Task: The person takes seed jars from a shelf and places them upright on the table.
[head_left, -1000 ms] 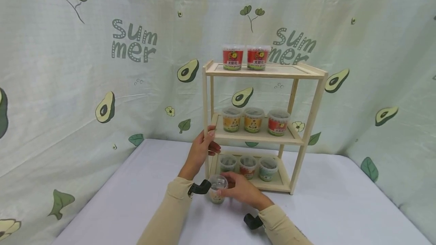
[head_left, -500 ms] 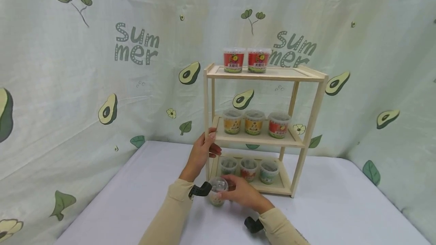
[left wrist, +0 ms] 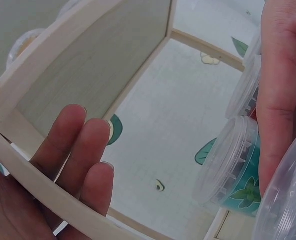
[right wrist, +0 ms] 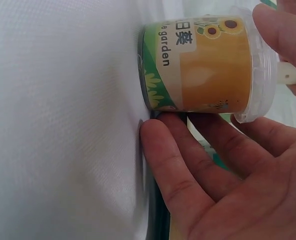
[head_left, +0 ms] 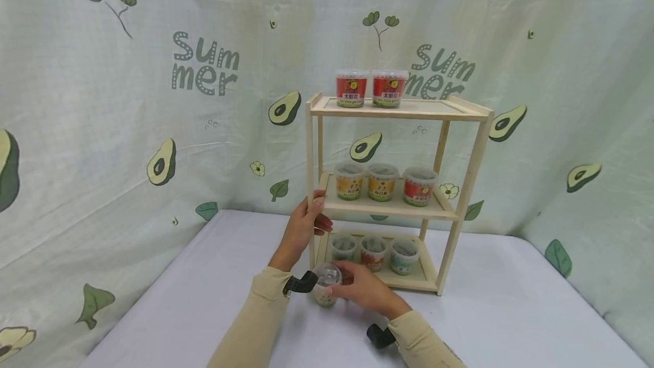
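At the left front post (head_left: 310, 155) of a small wooden shelf rack, my left hand (head_left: 300, 231) grips the upright just by the middle board. The left wrist view shows its fingers (left wrist: 93, 155) curled round the wood. My right hand (head_left: 367, 289) holds a lidded plastic cup (right wrist: 213, 67) with an orange sunflower label, standing on the table in front of the rack's lower left corner. Thumb and fingers lie on opposite sides of this cup, the thumb up by the clear lid (right wrist: 263, 70). On the bottom board behind, a green-labelled cup (left wrist: 238, 175) stands closest to the right hand.
Two red-labelled cups (head_left: 351, 90) stand on the top board (head_left: 426, 108). The middle board (head_left: 337, 204) bears two orange cups (head_left: 380, 182) and a red one (head_left: 419, 187). Below are a red cup (head_left: 373, 254) and a teal cup (head_left: 404, 257). A printed curtain (head_left: 214, 129) hangs behind the table (head_left: 511, 300).
The head view has shifted slightly. Both hands, the cup and the rack keep their places.
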`<control>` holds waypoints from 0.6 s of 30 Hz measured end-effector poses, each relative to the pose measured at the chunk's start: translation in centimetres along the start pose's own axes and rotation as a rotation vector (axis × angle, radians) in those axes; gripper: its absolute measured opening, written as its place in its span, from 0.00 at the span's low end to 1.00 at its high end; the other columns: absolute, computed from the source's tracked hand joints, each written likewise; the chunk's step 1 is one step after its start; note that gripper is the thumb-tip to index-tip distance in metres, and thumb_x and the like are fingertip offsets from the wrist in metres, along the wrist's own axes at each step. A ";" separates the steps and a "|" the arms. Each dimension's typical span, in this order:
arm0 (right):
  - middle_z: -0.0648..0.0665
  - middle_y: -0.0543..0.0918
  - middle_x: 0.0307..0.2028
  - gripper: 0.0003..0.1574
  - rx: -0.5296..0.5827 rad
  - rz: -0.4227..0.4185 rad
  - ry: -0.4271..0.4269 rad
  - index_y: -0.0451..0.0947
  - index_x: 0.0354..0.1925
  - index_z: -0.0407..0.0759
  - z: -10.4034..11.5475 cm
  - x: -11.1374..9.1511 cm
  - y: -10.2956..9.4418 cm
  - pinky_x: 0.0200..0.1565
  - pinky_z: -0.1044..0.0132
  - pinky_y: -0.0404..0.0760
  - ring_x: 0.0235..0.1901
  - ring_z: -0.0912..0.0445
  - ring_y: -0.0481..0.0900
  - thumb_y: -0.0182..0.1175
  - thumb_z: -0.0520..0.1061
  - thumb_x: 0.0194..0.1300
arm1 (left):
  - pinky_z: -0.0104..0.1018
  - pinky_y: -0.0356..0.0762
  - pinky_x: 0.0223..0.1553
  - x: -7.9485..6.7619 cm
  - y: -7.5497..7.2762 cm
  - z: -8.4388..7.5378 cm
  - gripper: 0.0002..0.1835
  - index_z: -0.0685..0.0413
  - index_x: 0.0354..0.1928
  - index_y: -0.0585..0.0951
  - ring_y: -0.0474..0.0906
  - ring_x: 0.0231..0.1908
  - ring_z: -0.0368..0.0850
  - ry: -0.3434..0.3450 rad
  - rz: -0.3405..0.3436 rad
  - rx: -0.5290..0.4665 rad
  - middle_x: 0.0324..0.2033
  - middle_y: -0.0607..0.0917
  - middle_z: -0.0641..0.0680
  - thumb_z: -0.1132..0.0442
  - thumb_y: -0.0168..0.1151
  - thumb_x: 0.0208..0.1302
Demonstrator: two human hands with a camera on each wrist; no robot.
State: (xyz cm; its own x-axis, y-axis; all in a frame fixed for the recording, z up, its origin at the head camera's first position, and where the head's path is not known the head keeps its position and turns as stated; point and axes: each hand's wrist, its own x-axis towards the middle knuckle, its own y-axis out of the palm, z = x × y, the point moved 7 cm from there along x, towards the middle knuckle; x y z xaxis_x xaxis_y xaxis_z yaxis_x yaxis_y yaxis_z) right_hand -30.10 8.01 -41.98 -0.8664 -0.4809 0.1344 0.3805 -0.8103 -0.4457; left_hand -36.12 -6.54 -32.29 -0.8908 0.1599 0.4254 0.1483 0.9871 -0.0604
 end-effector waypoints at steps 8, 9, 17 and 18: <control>0.43 0.83 0.53 0.43 -0.011 0.006 0.008 0.66 0.70 0.34 0.1 0.2 -0.2 0.49 0.57 0.80 0.53 0.49 0.81 0.69 0.51 0.65 | 0.42 0.79 0.33 0.2 0.0 -0.1 0.25 0.45 0.67 0.73 0.85 0.31 0.56 0.004 0.006 0.002 0.30 0.85 0.62 0.41 0.49 0.77; 0.42 0.82 0.54 0.44 -0.012 0.008 0.010 0.66 0.70 0.34 0.2 0.2 -0.2 0.50 0.56 0.80 0.54 0.49 0.81 0.69 0.51 0.65 | 0.42 0.79 0.33 0.2 -0.1 -0.2 0.25 0.44 0.67 0.73 0.85 0.31 0.56 0.000 0.008 0.002 0.30 0.85 0.62 0.41 0.49 0.77; 0.38 0.80 0.57 0.46 0.034 0.015 0.046 0.64 0.70 0.31 -0.2 0.0 -0.3 0.48 0.56 0.82 0.56 0.46 0.79 0.70 0.51 0.65 | 0.50 0.80 0.35 0.2 0.1 0.1 0.25 0.49 0.71 0.69 0.85 0.34 0.64 -0.021 0.018 -0.005 0.33 0.84 0.68 0.47 0.46 0.80; 0.37 0.81 0.56 0.45 0.041 0.016 0.045 0.64 0.70 0.30 -0.2 0.0 -0.3 0.47 0.56 0.82 0.56 0.45 0.80 0.70 0.51 0.65 | 0.50 0.80 0.35 0.2 0.1 0.1 0.25 0.49 0.71 0.69 0.85 0.34 0.64 -0.020 0.018 -0.005 0.32 0.84 0.67 0.47 0.46 0.80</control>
State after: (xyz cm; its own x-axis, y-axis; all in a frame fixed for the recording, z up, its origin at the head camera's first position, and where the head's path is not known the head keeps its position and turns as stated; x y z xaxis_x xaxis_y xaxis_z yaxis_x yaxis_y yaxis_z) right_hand -30.25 8.33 -42.01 -0.8734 -0.4792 0.0871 0.4067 -0.8160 -0.4107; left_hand -36.33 -6.45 -32.30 -0.8965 0.1774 0.4060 0.1661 0.9841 -0.0634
